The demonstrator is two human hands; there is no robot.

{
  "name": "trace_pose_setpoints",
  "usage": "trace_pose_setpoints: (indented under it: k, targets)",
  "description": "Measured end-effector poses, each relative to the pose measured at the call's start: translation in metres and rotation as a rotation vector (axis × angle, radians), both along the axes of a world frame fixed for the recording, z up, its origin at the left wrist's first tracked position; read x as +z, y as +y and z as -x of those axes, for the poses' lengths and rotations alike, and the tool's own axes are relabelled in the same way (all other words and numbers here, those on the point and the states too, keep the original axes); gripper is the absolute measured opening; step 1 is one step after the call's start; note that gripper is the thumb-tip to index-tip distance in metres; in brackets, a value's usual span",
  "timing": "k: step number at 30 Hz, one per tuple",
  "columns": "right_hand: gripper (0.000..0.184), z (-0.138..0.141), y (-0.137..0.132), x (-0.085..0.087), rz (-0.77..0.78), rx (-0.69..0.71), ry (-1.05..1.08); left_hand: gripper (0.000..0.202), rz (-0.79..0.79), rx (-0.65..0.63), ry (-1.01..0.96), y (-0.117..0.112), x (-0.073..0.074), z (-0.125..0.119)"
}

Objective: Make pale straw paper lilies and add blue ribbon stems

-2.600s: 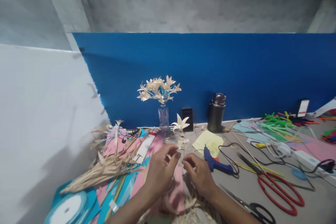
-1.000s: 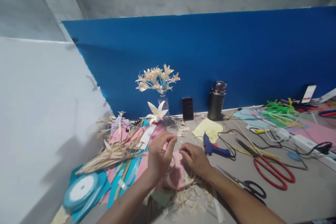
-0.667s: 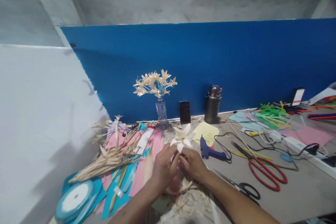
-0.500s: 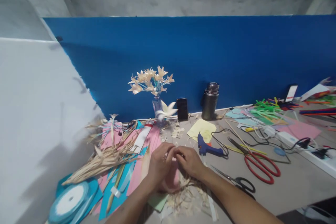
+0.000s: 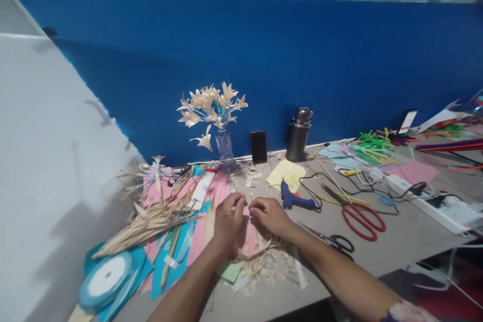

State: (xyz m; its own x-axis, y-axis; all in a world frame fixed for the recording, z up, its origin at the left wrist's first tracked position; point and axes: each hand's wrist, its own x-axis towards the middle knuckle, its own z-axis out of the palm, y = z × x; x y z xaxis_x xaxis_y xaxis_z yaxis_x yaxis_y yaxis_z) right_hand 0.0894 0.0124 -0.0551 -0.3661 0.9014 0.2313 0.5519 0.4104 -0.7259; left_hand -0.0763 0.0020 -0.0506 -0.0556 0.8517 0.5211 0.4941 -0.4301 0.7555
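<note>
My left hand [image 5: 227, 225] and my right hand [image 5: 270, 216] meet fingertip to fingertip low over the table, both pinched on something thin that I cannot make out. Under them lie a pink paper piece [image 5: 249, 239] and a heap of pale straw scraps [image 5: 268, 265]. A single pale paper flower [image 5: 204, 141] shows to the left of the glass vase [image 5: 225, 149]; I cannot tell whether it joins what my fingers pinch. The vase holds a bunch of pale flowers [image 5: 212, 103].
A blue glue gun [image 5: 295, 202], red scissors [image 5: 361, 217] and black scissors [image 5: 337, 242] lie right of my hands. A dried straw bundle [image 5: 149, 220], coloured paper and a ribbon spool [image 5: 104, 276] lie left. A flask [image 5: 298, 134], a phone [image 5: 258, 147] and a power strip [image 5: 433, 207] stand behind.
The view dropped and swung. My hands stayed pinched together over the pink paper. The single pale flower moved from right of the vase to its left.
</note>
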Motion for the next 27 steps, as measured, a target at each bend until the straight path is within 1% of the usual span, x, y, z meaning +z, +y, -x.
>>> trace_pose_setpoints:
  k: [2,4,7,9,10,12,15,17,20,24,27]
  targets:
    - [0.014,-0.003,0.008,0.014,0.024,-0.012,-0.087,0.017,-0.010,0.005,-0.001,0.000,-0.001,0.002]
    - [0.015,-0.009,0.026,0.030,0.031,-0.059,-0.183,0.017,-0.005,-0.007,-0.002,0.000,-0.004,0.003]
    - [0.019,-0.020,0.070,0.051,0.070,-0.164,-0.338,0.017,0.030,-0.044,0.005,0.000,-0.010,0.002]
    - [0.020,-0.026,0.102,0.057,0.118,-0.236,-0.452,0.017,0.044,-0.057,0.013,-0.001,-0.012,0.002]
    - [0.028,-0.028,0.117,0.056,0.149,-0.263,-0.505,0.016,0.046,-0.062,0.019,-0.001,-0.013,0.001]
    - [0.035,-0.029,0.139,0.050,0.204,-0.287,-0.579,0.016,0.040,-0.075,0.031,-0.002,-0.013,0.001]
    - [0.036,-0.030,0.157,0.036,0.280,-0.273,-0.606,0.016,0.033,-0.085,0.039,-0.003,-0.012,0.002]
    - [0.035,-0.033,0.162,0.030,0.316,-0.260,-0.566,0.017,0.034,-0.084,0.034,-0.002,-0.012,0.003]
    - [0.035,-0.048,0.168,0.026,0.349,-0.276,-0.448,0.018,0.043,-0.081,0.018,-0.001,-0.013,0.004]
    - [0.036,-0.073,0.181,0.025,0.397,-0.405,-0.283,0.019,0.034,-0.098,0.011,0.000,-0.012,0.004]
    - [0.036,-0.077,0.196,0.023,0.466,-0.509,-0.203,0.018,0.016,-0.097,0.026,0.000,-0.012,0.004]
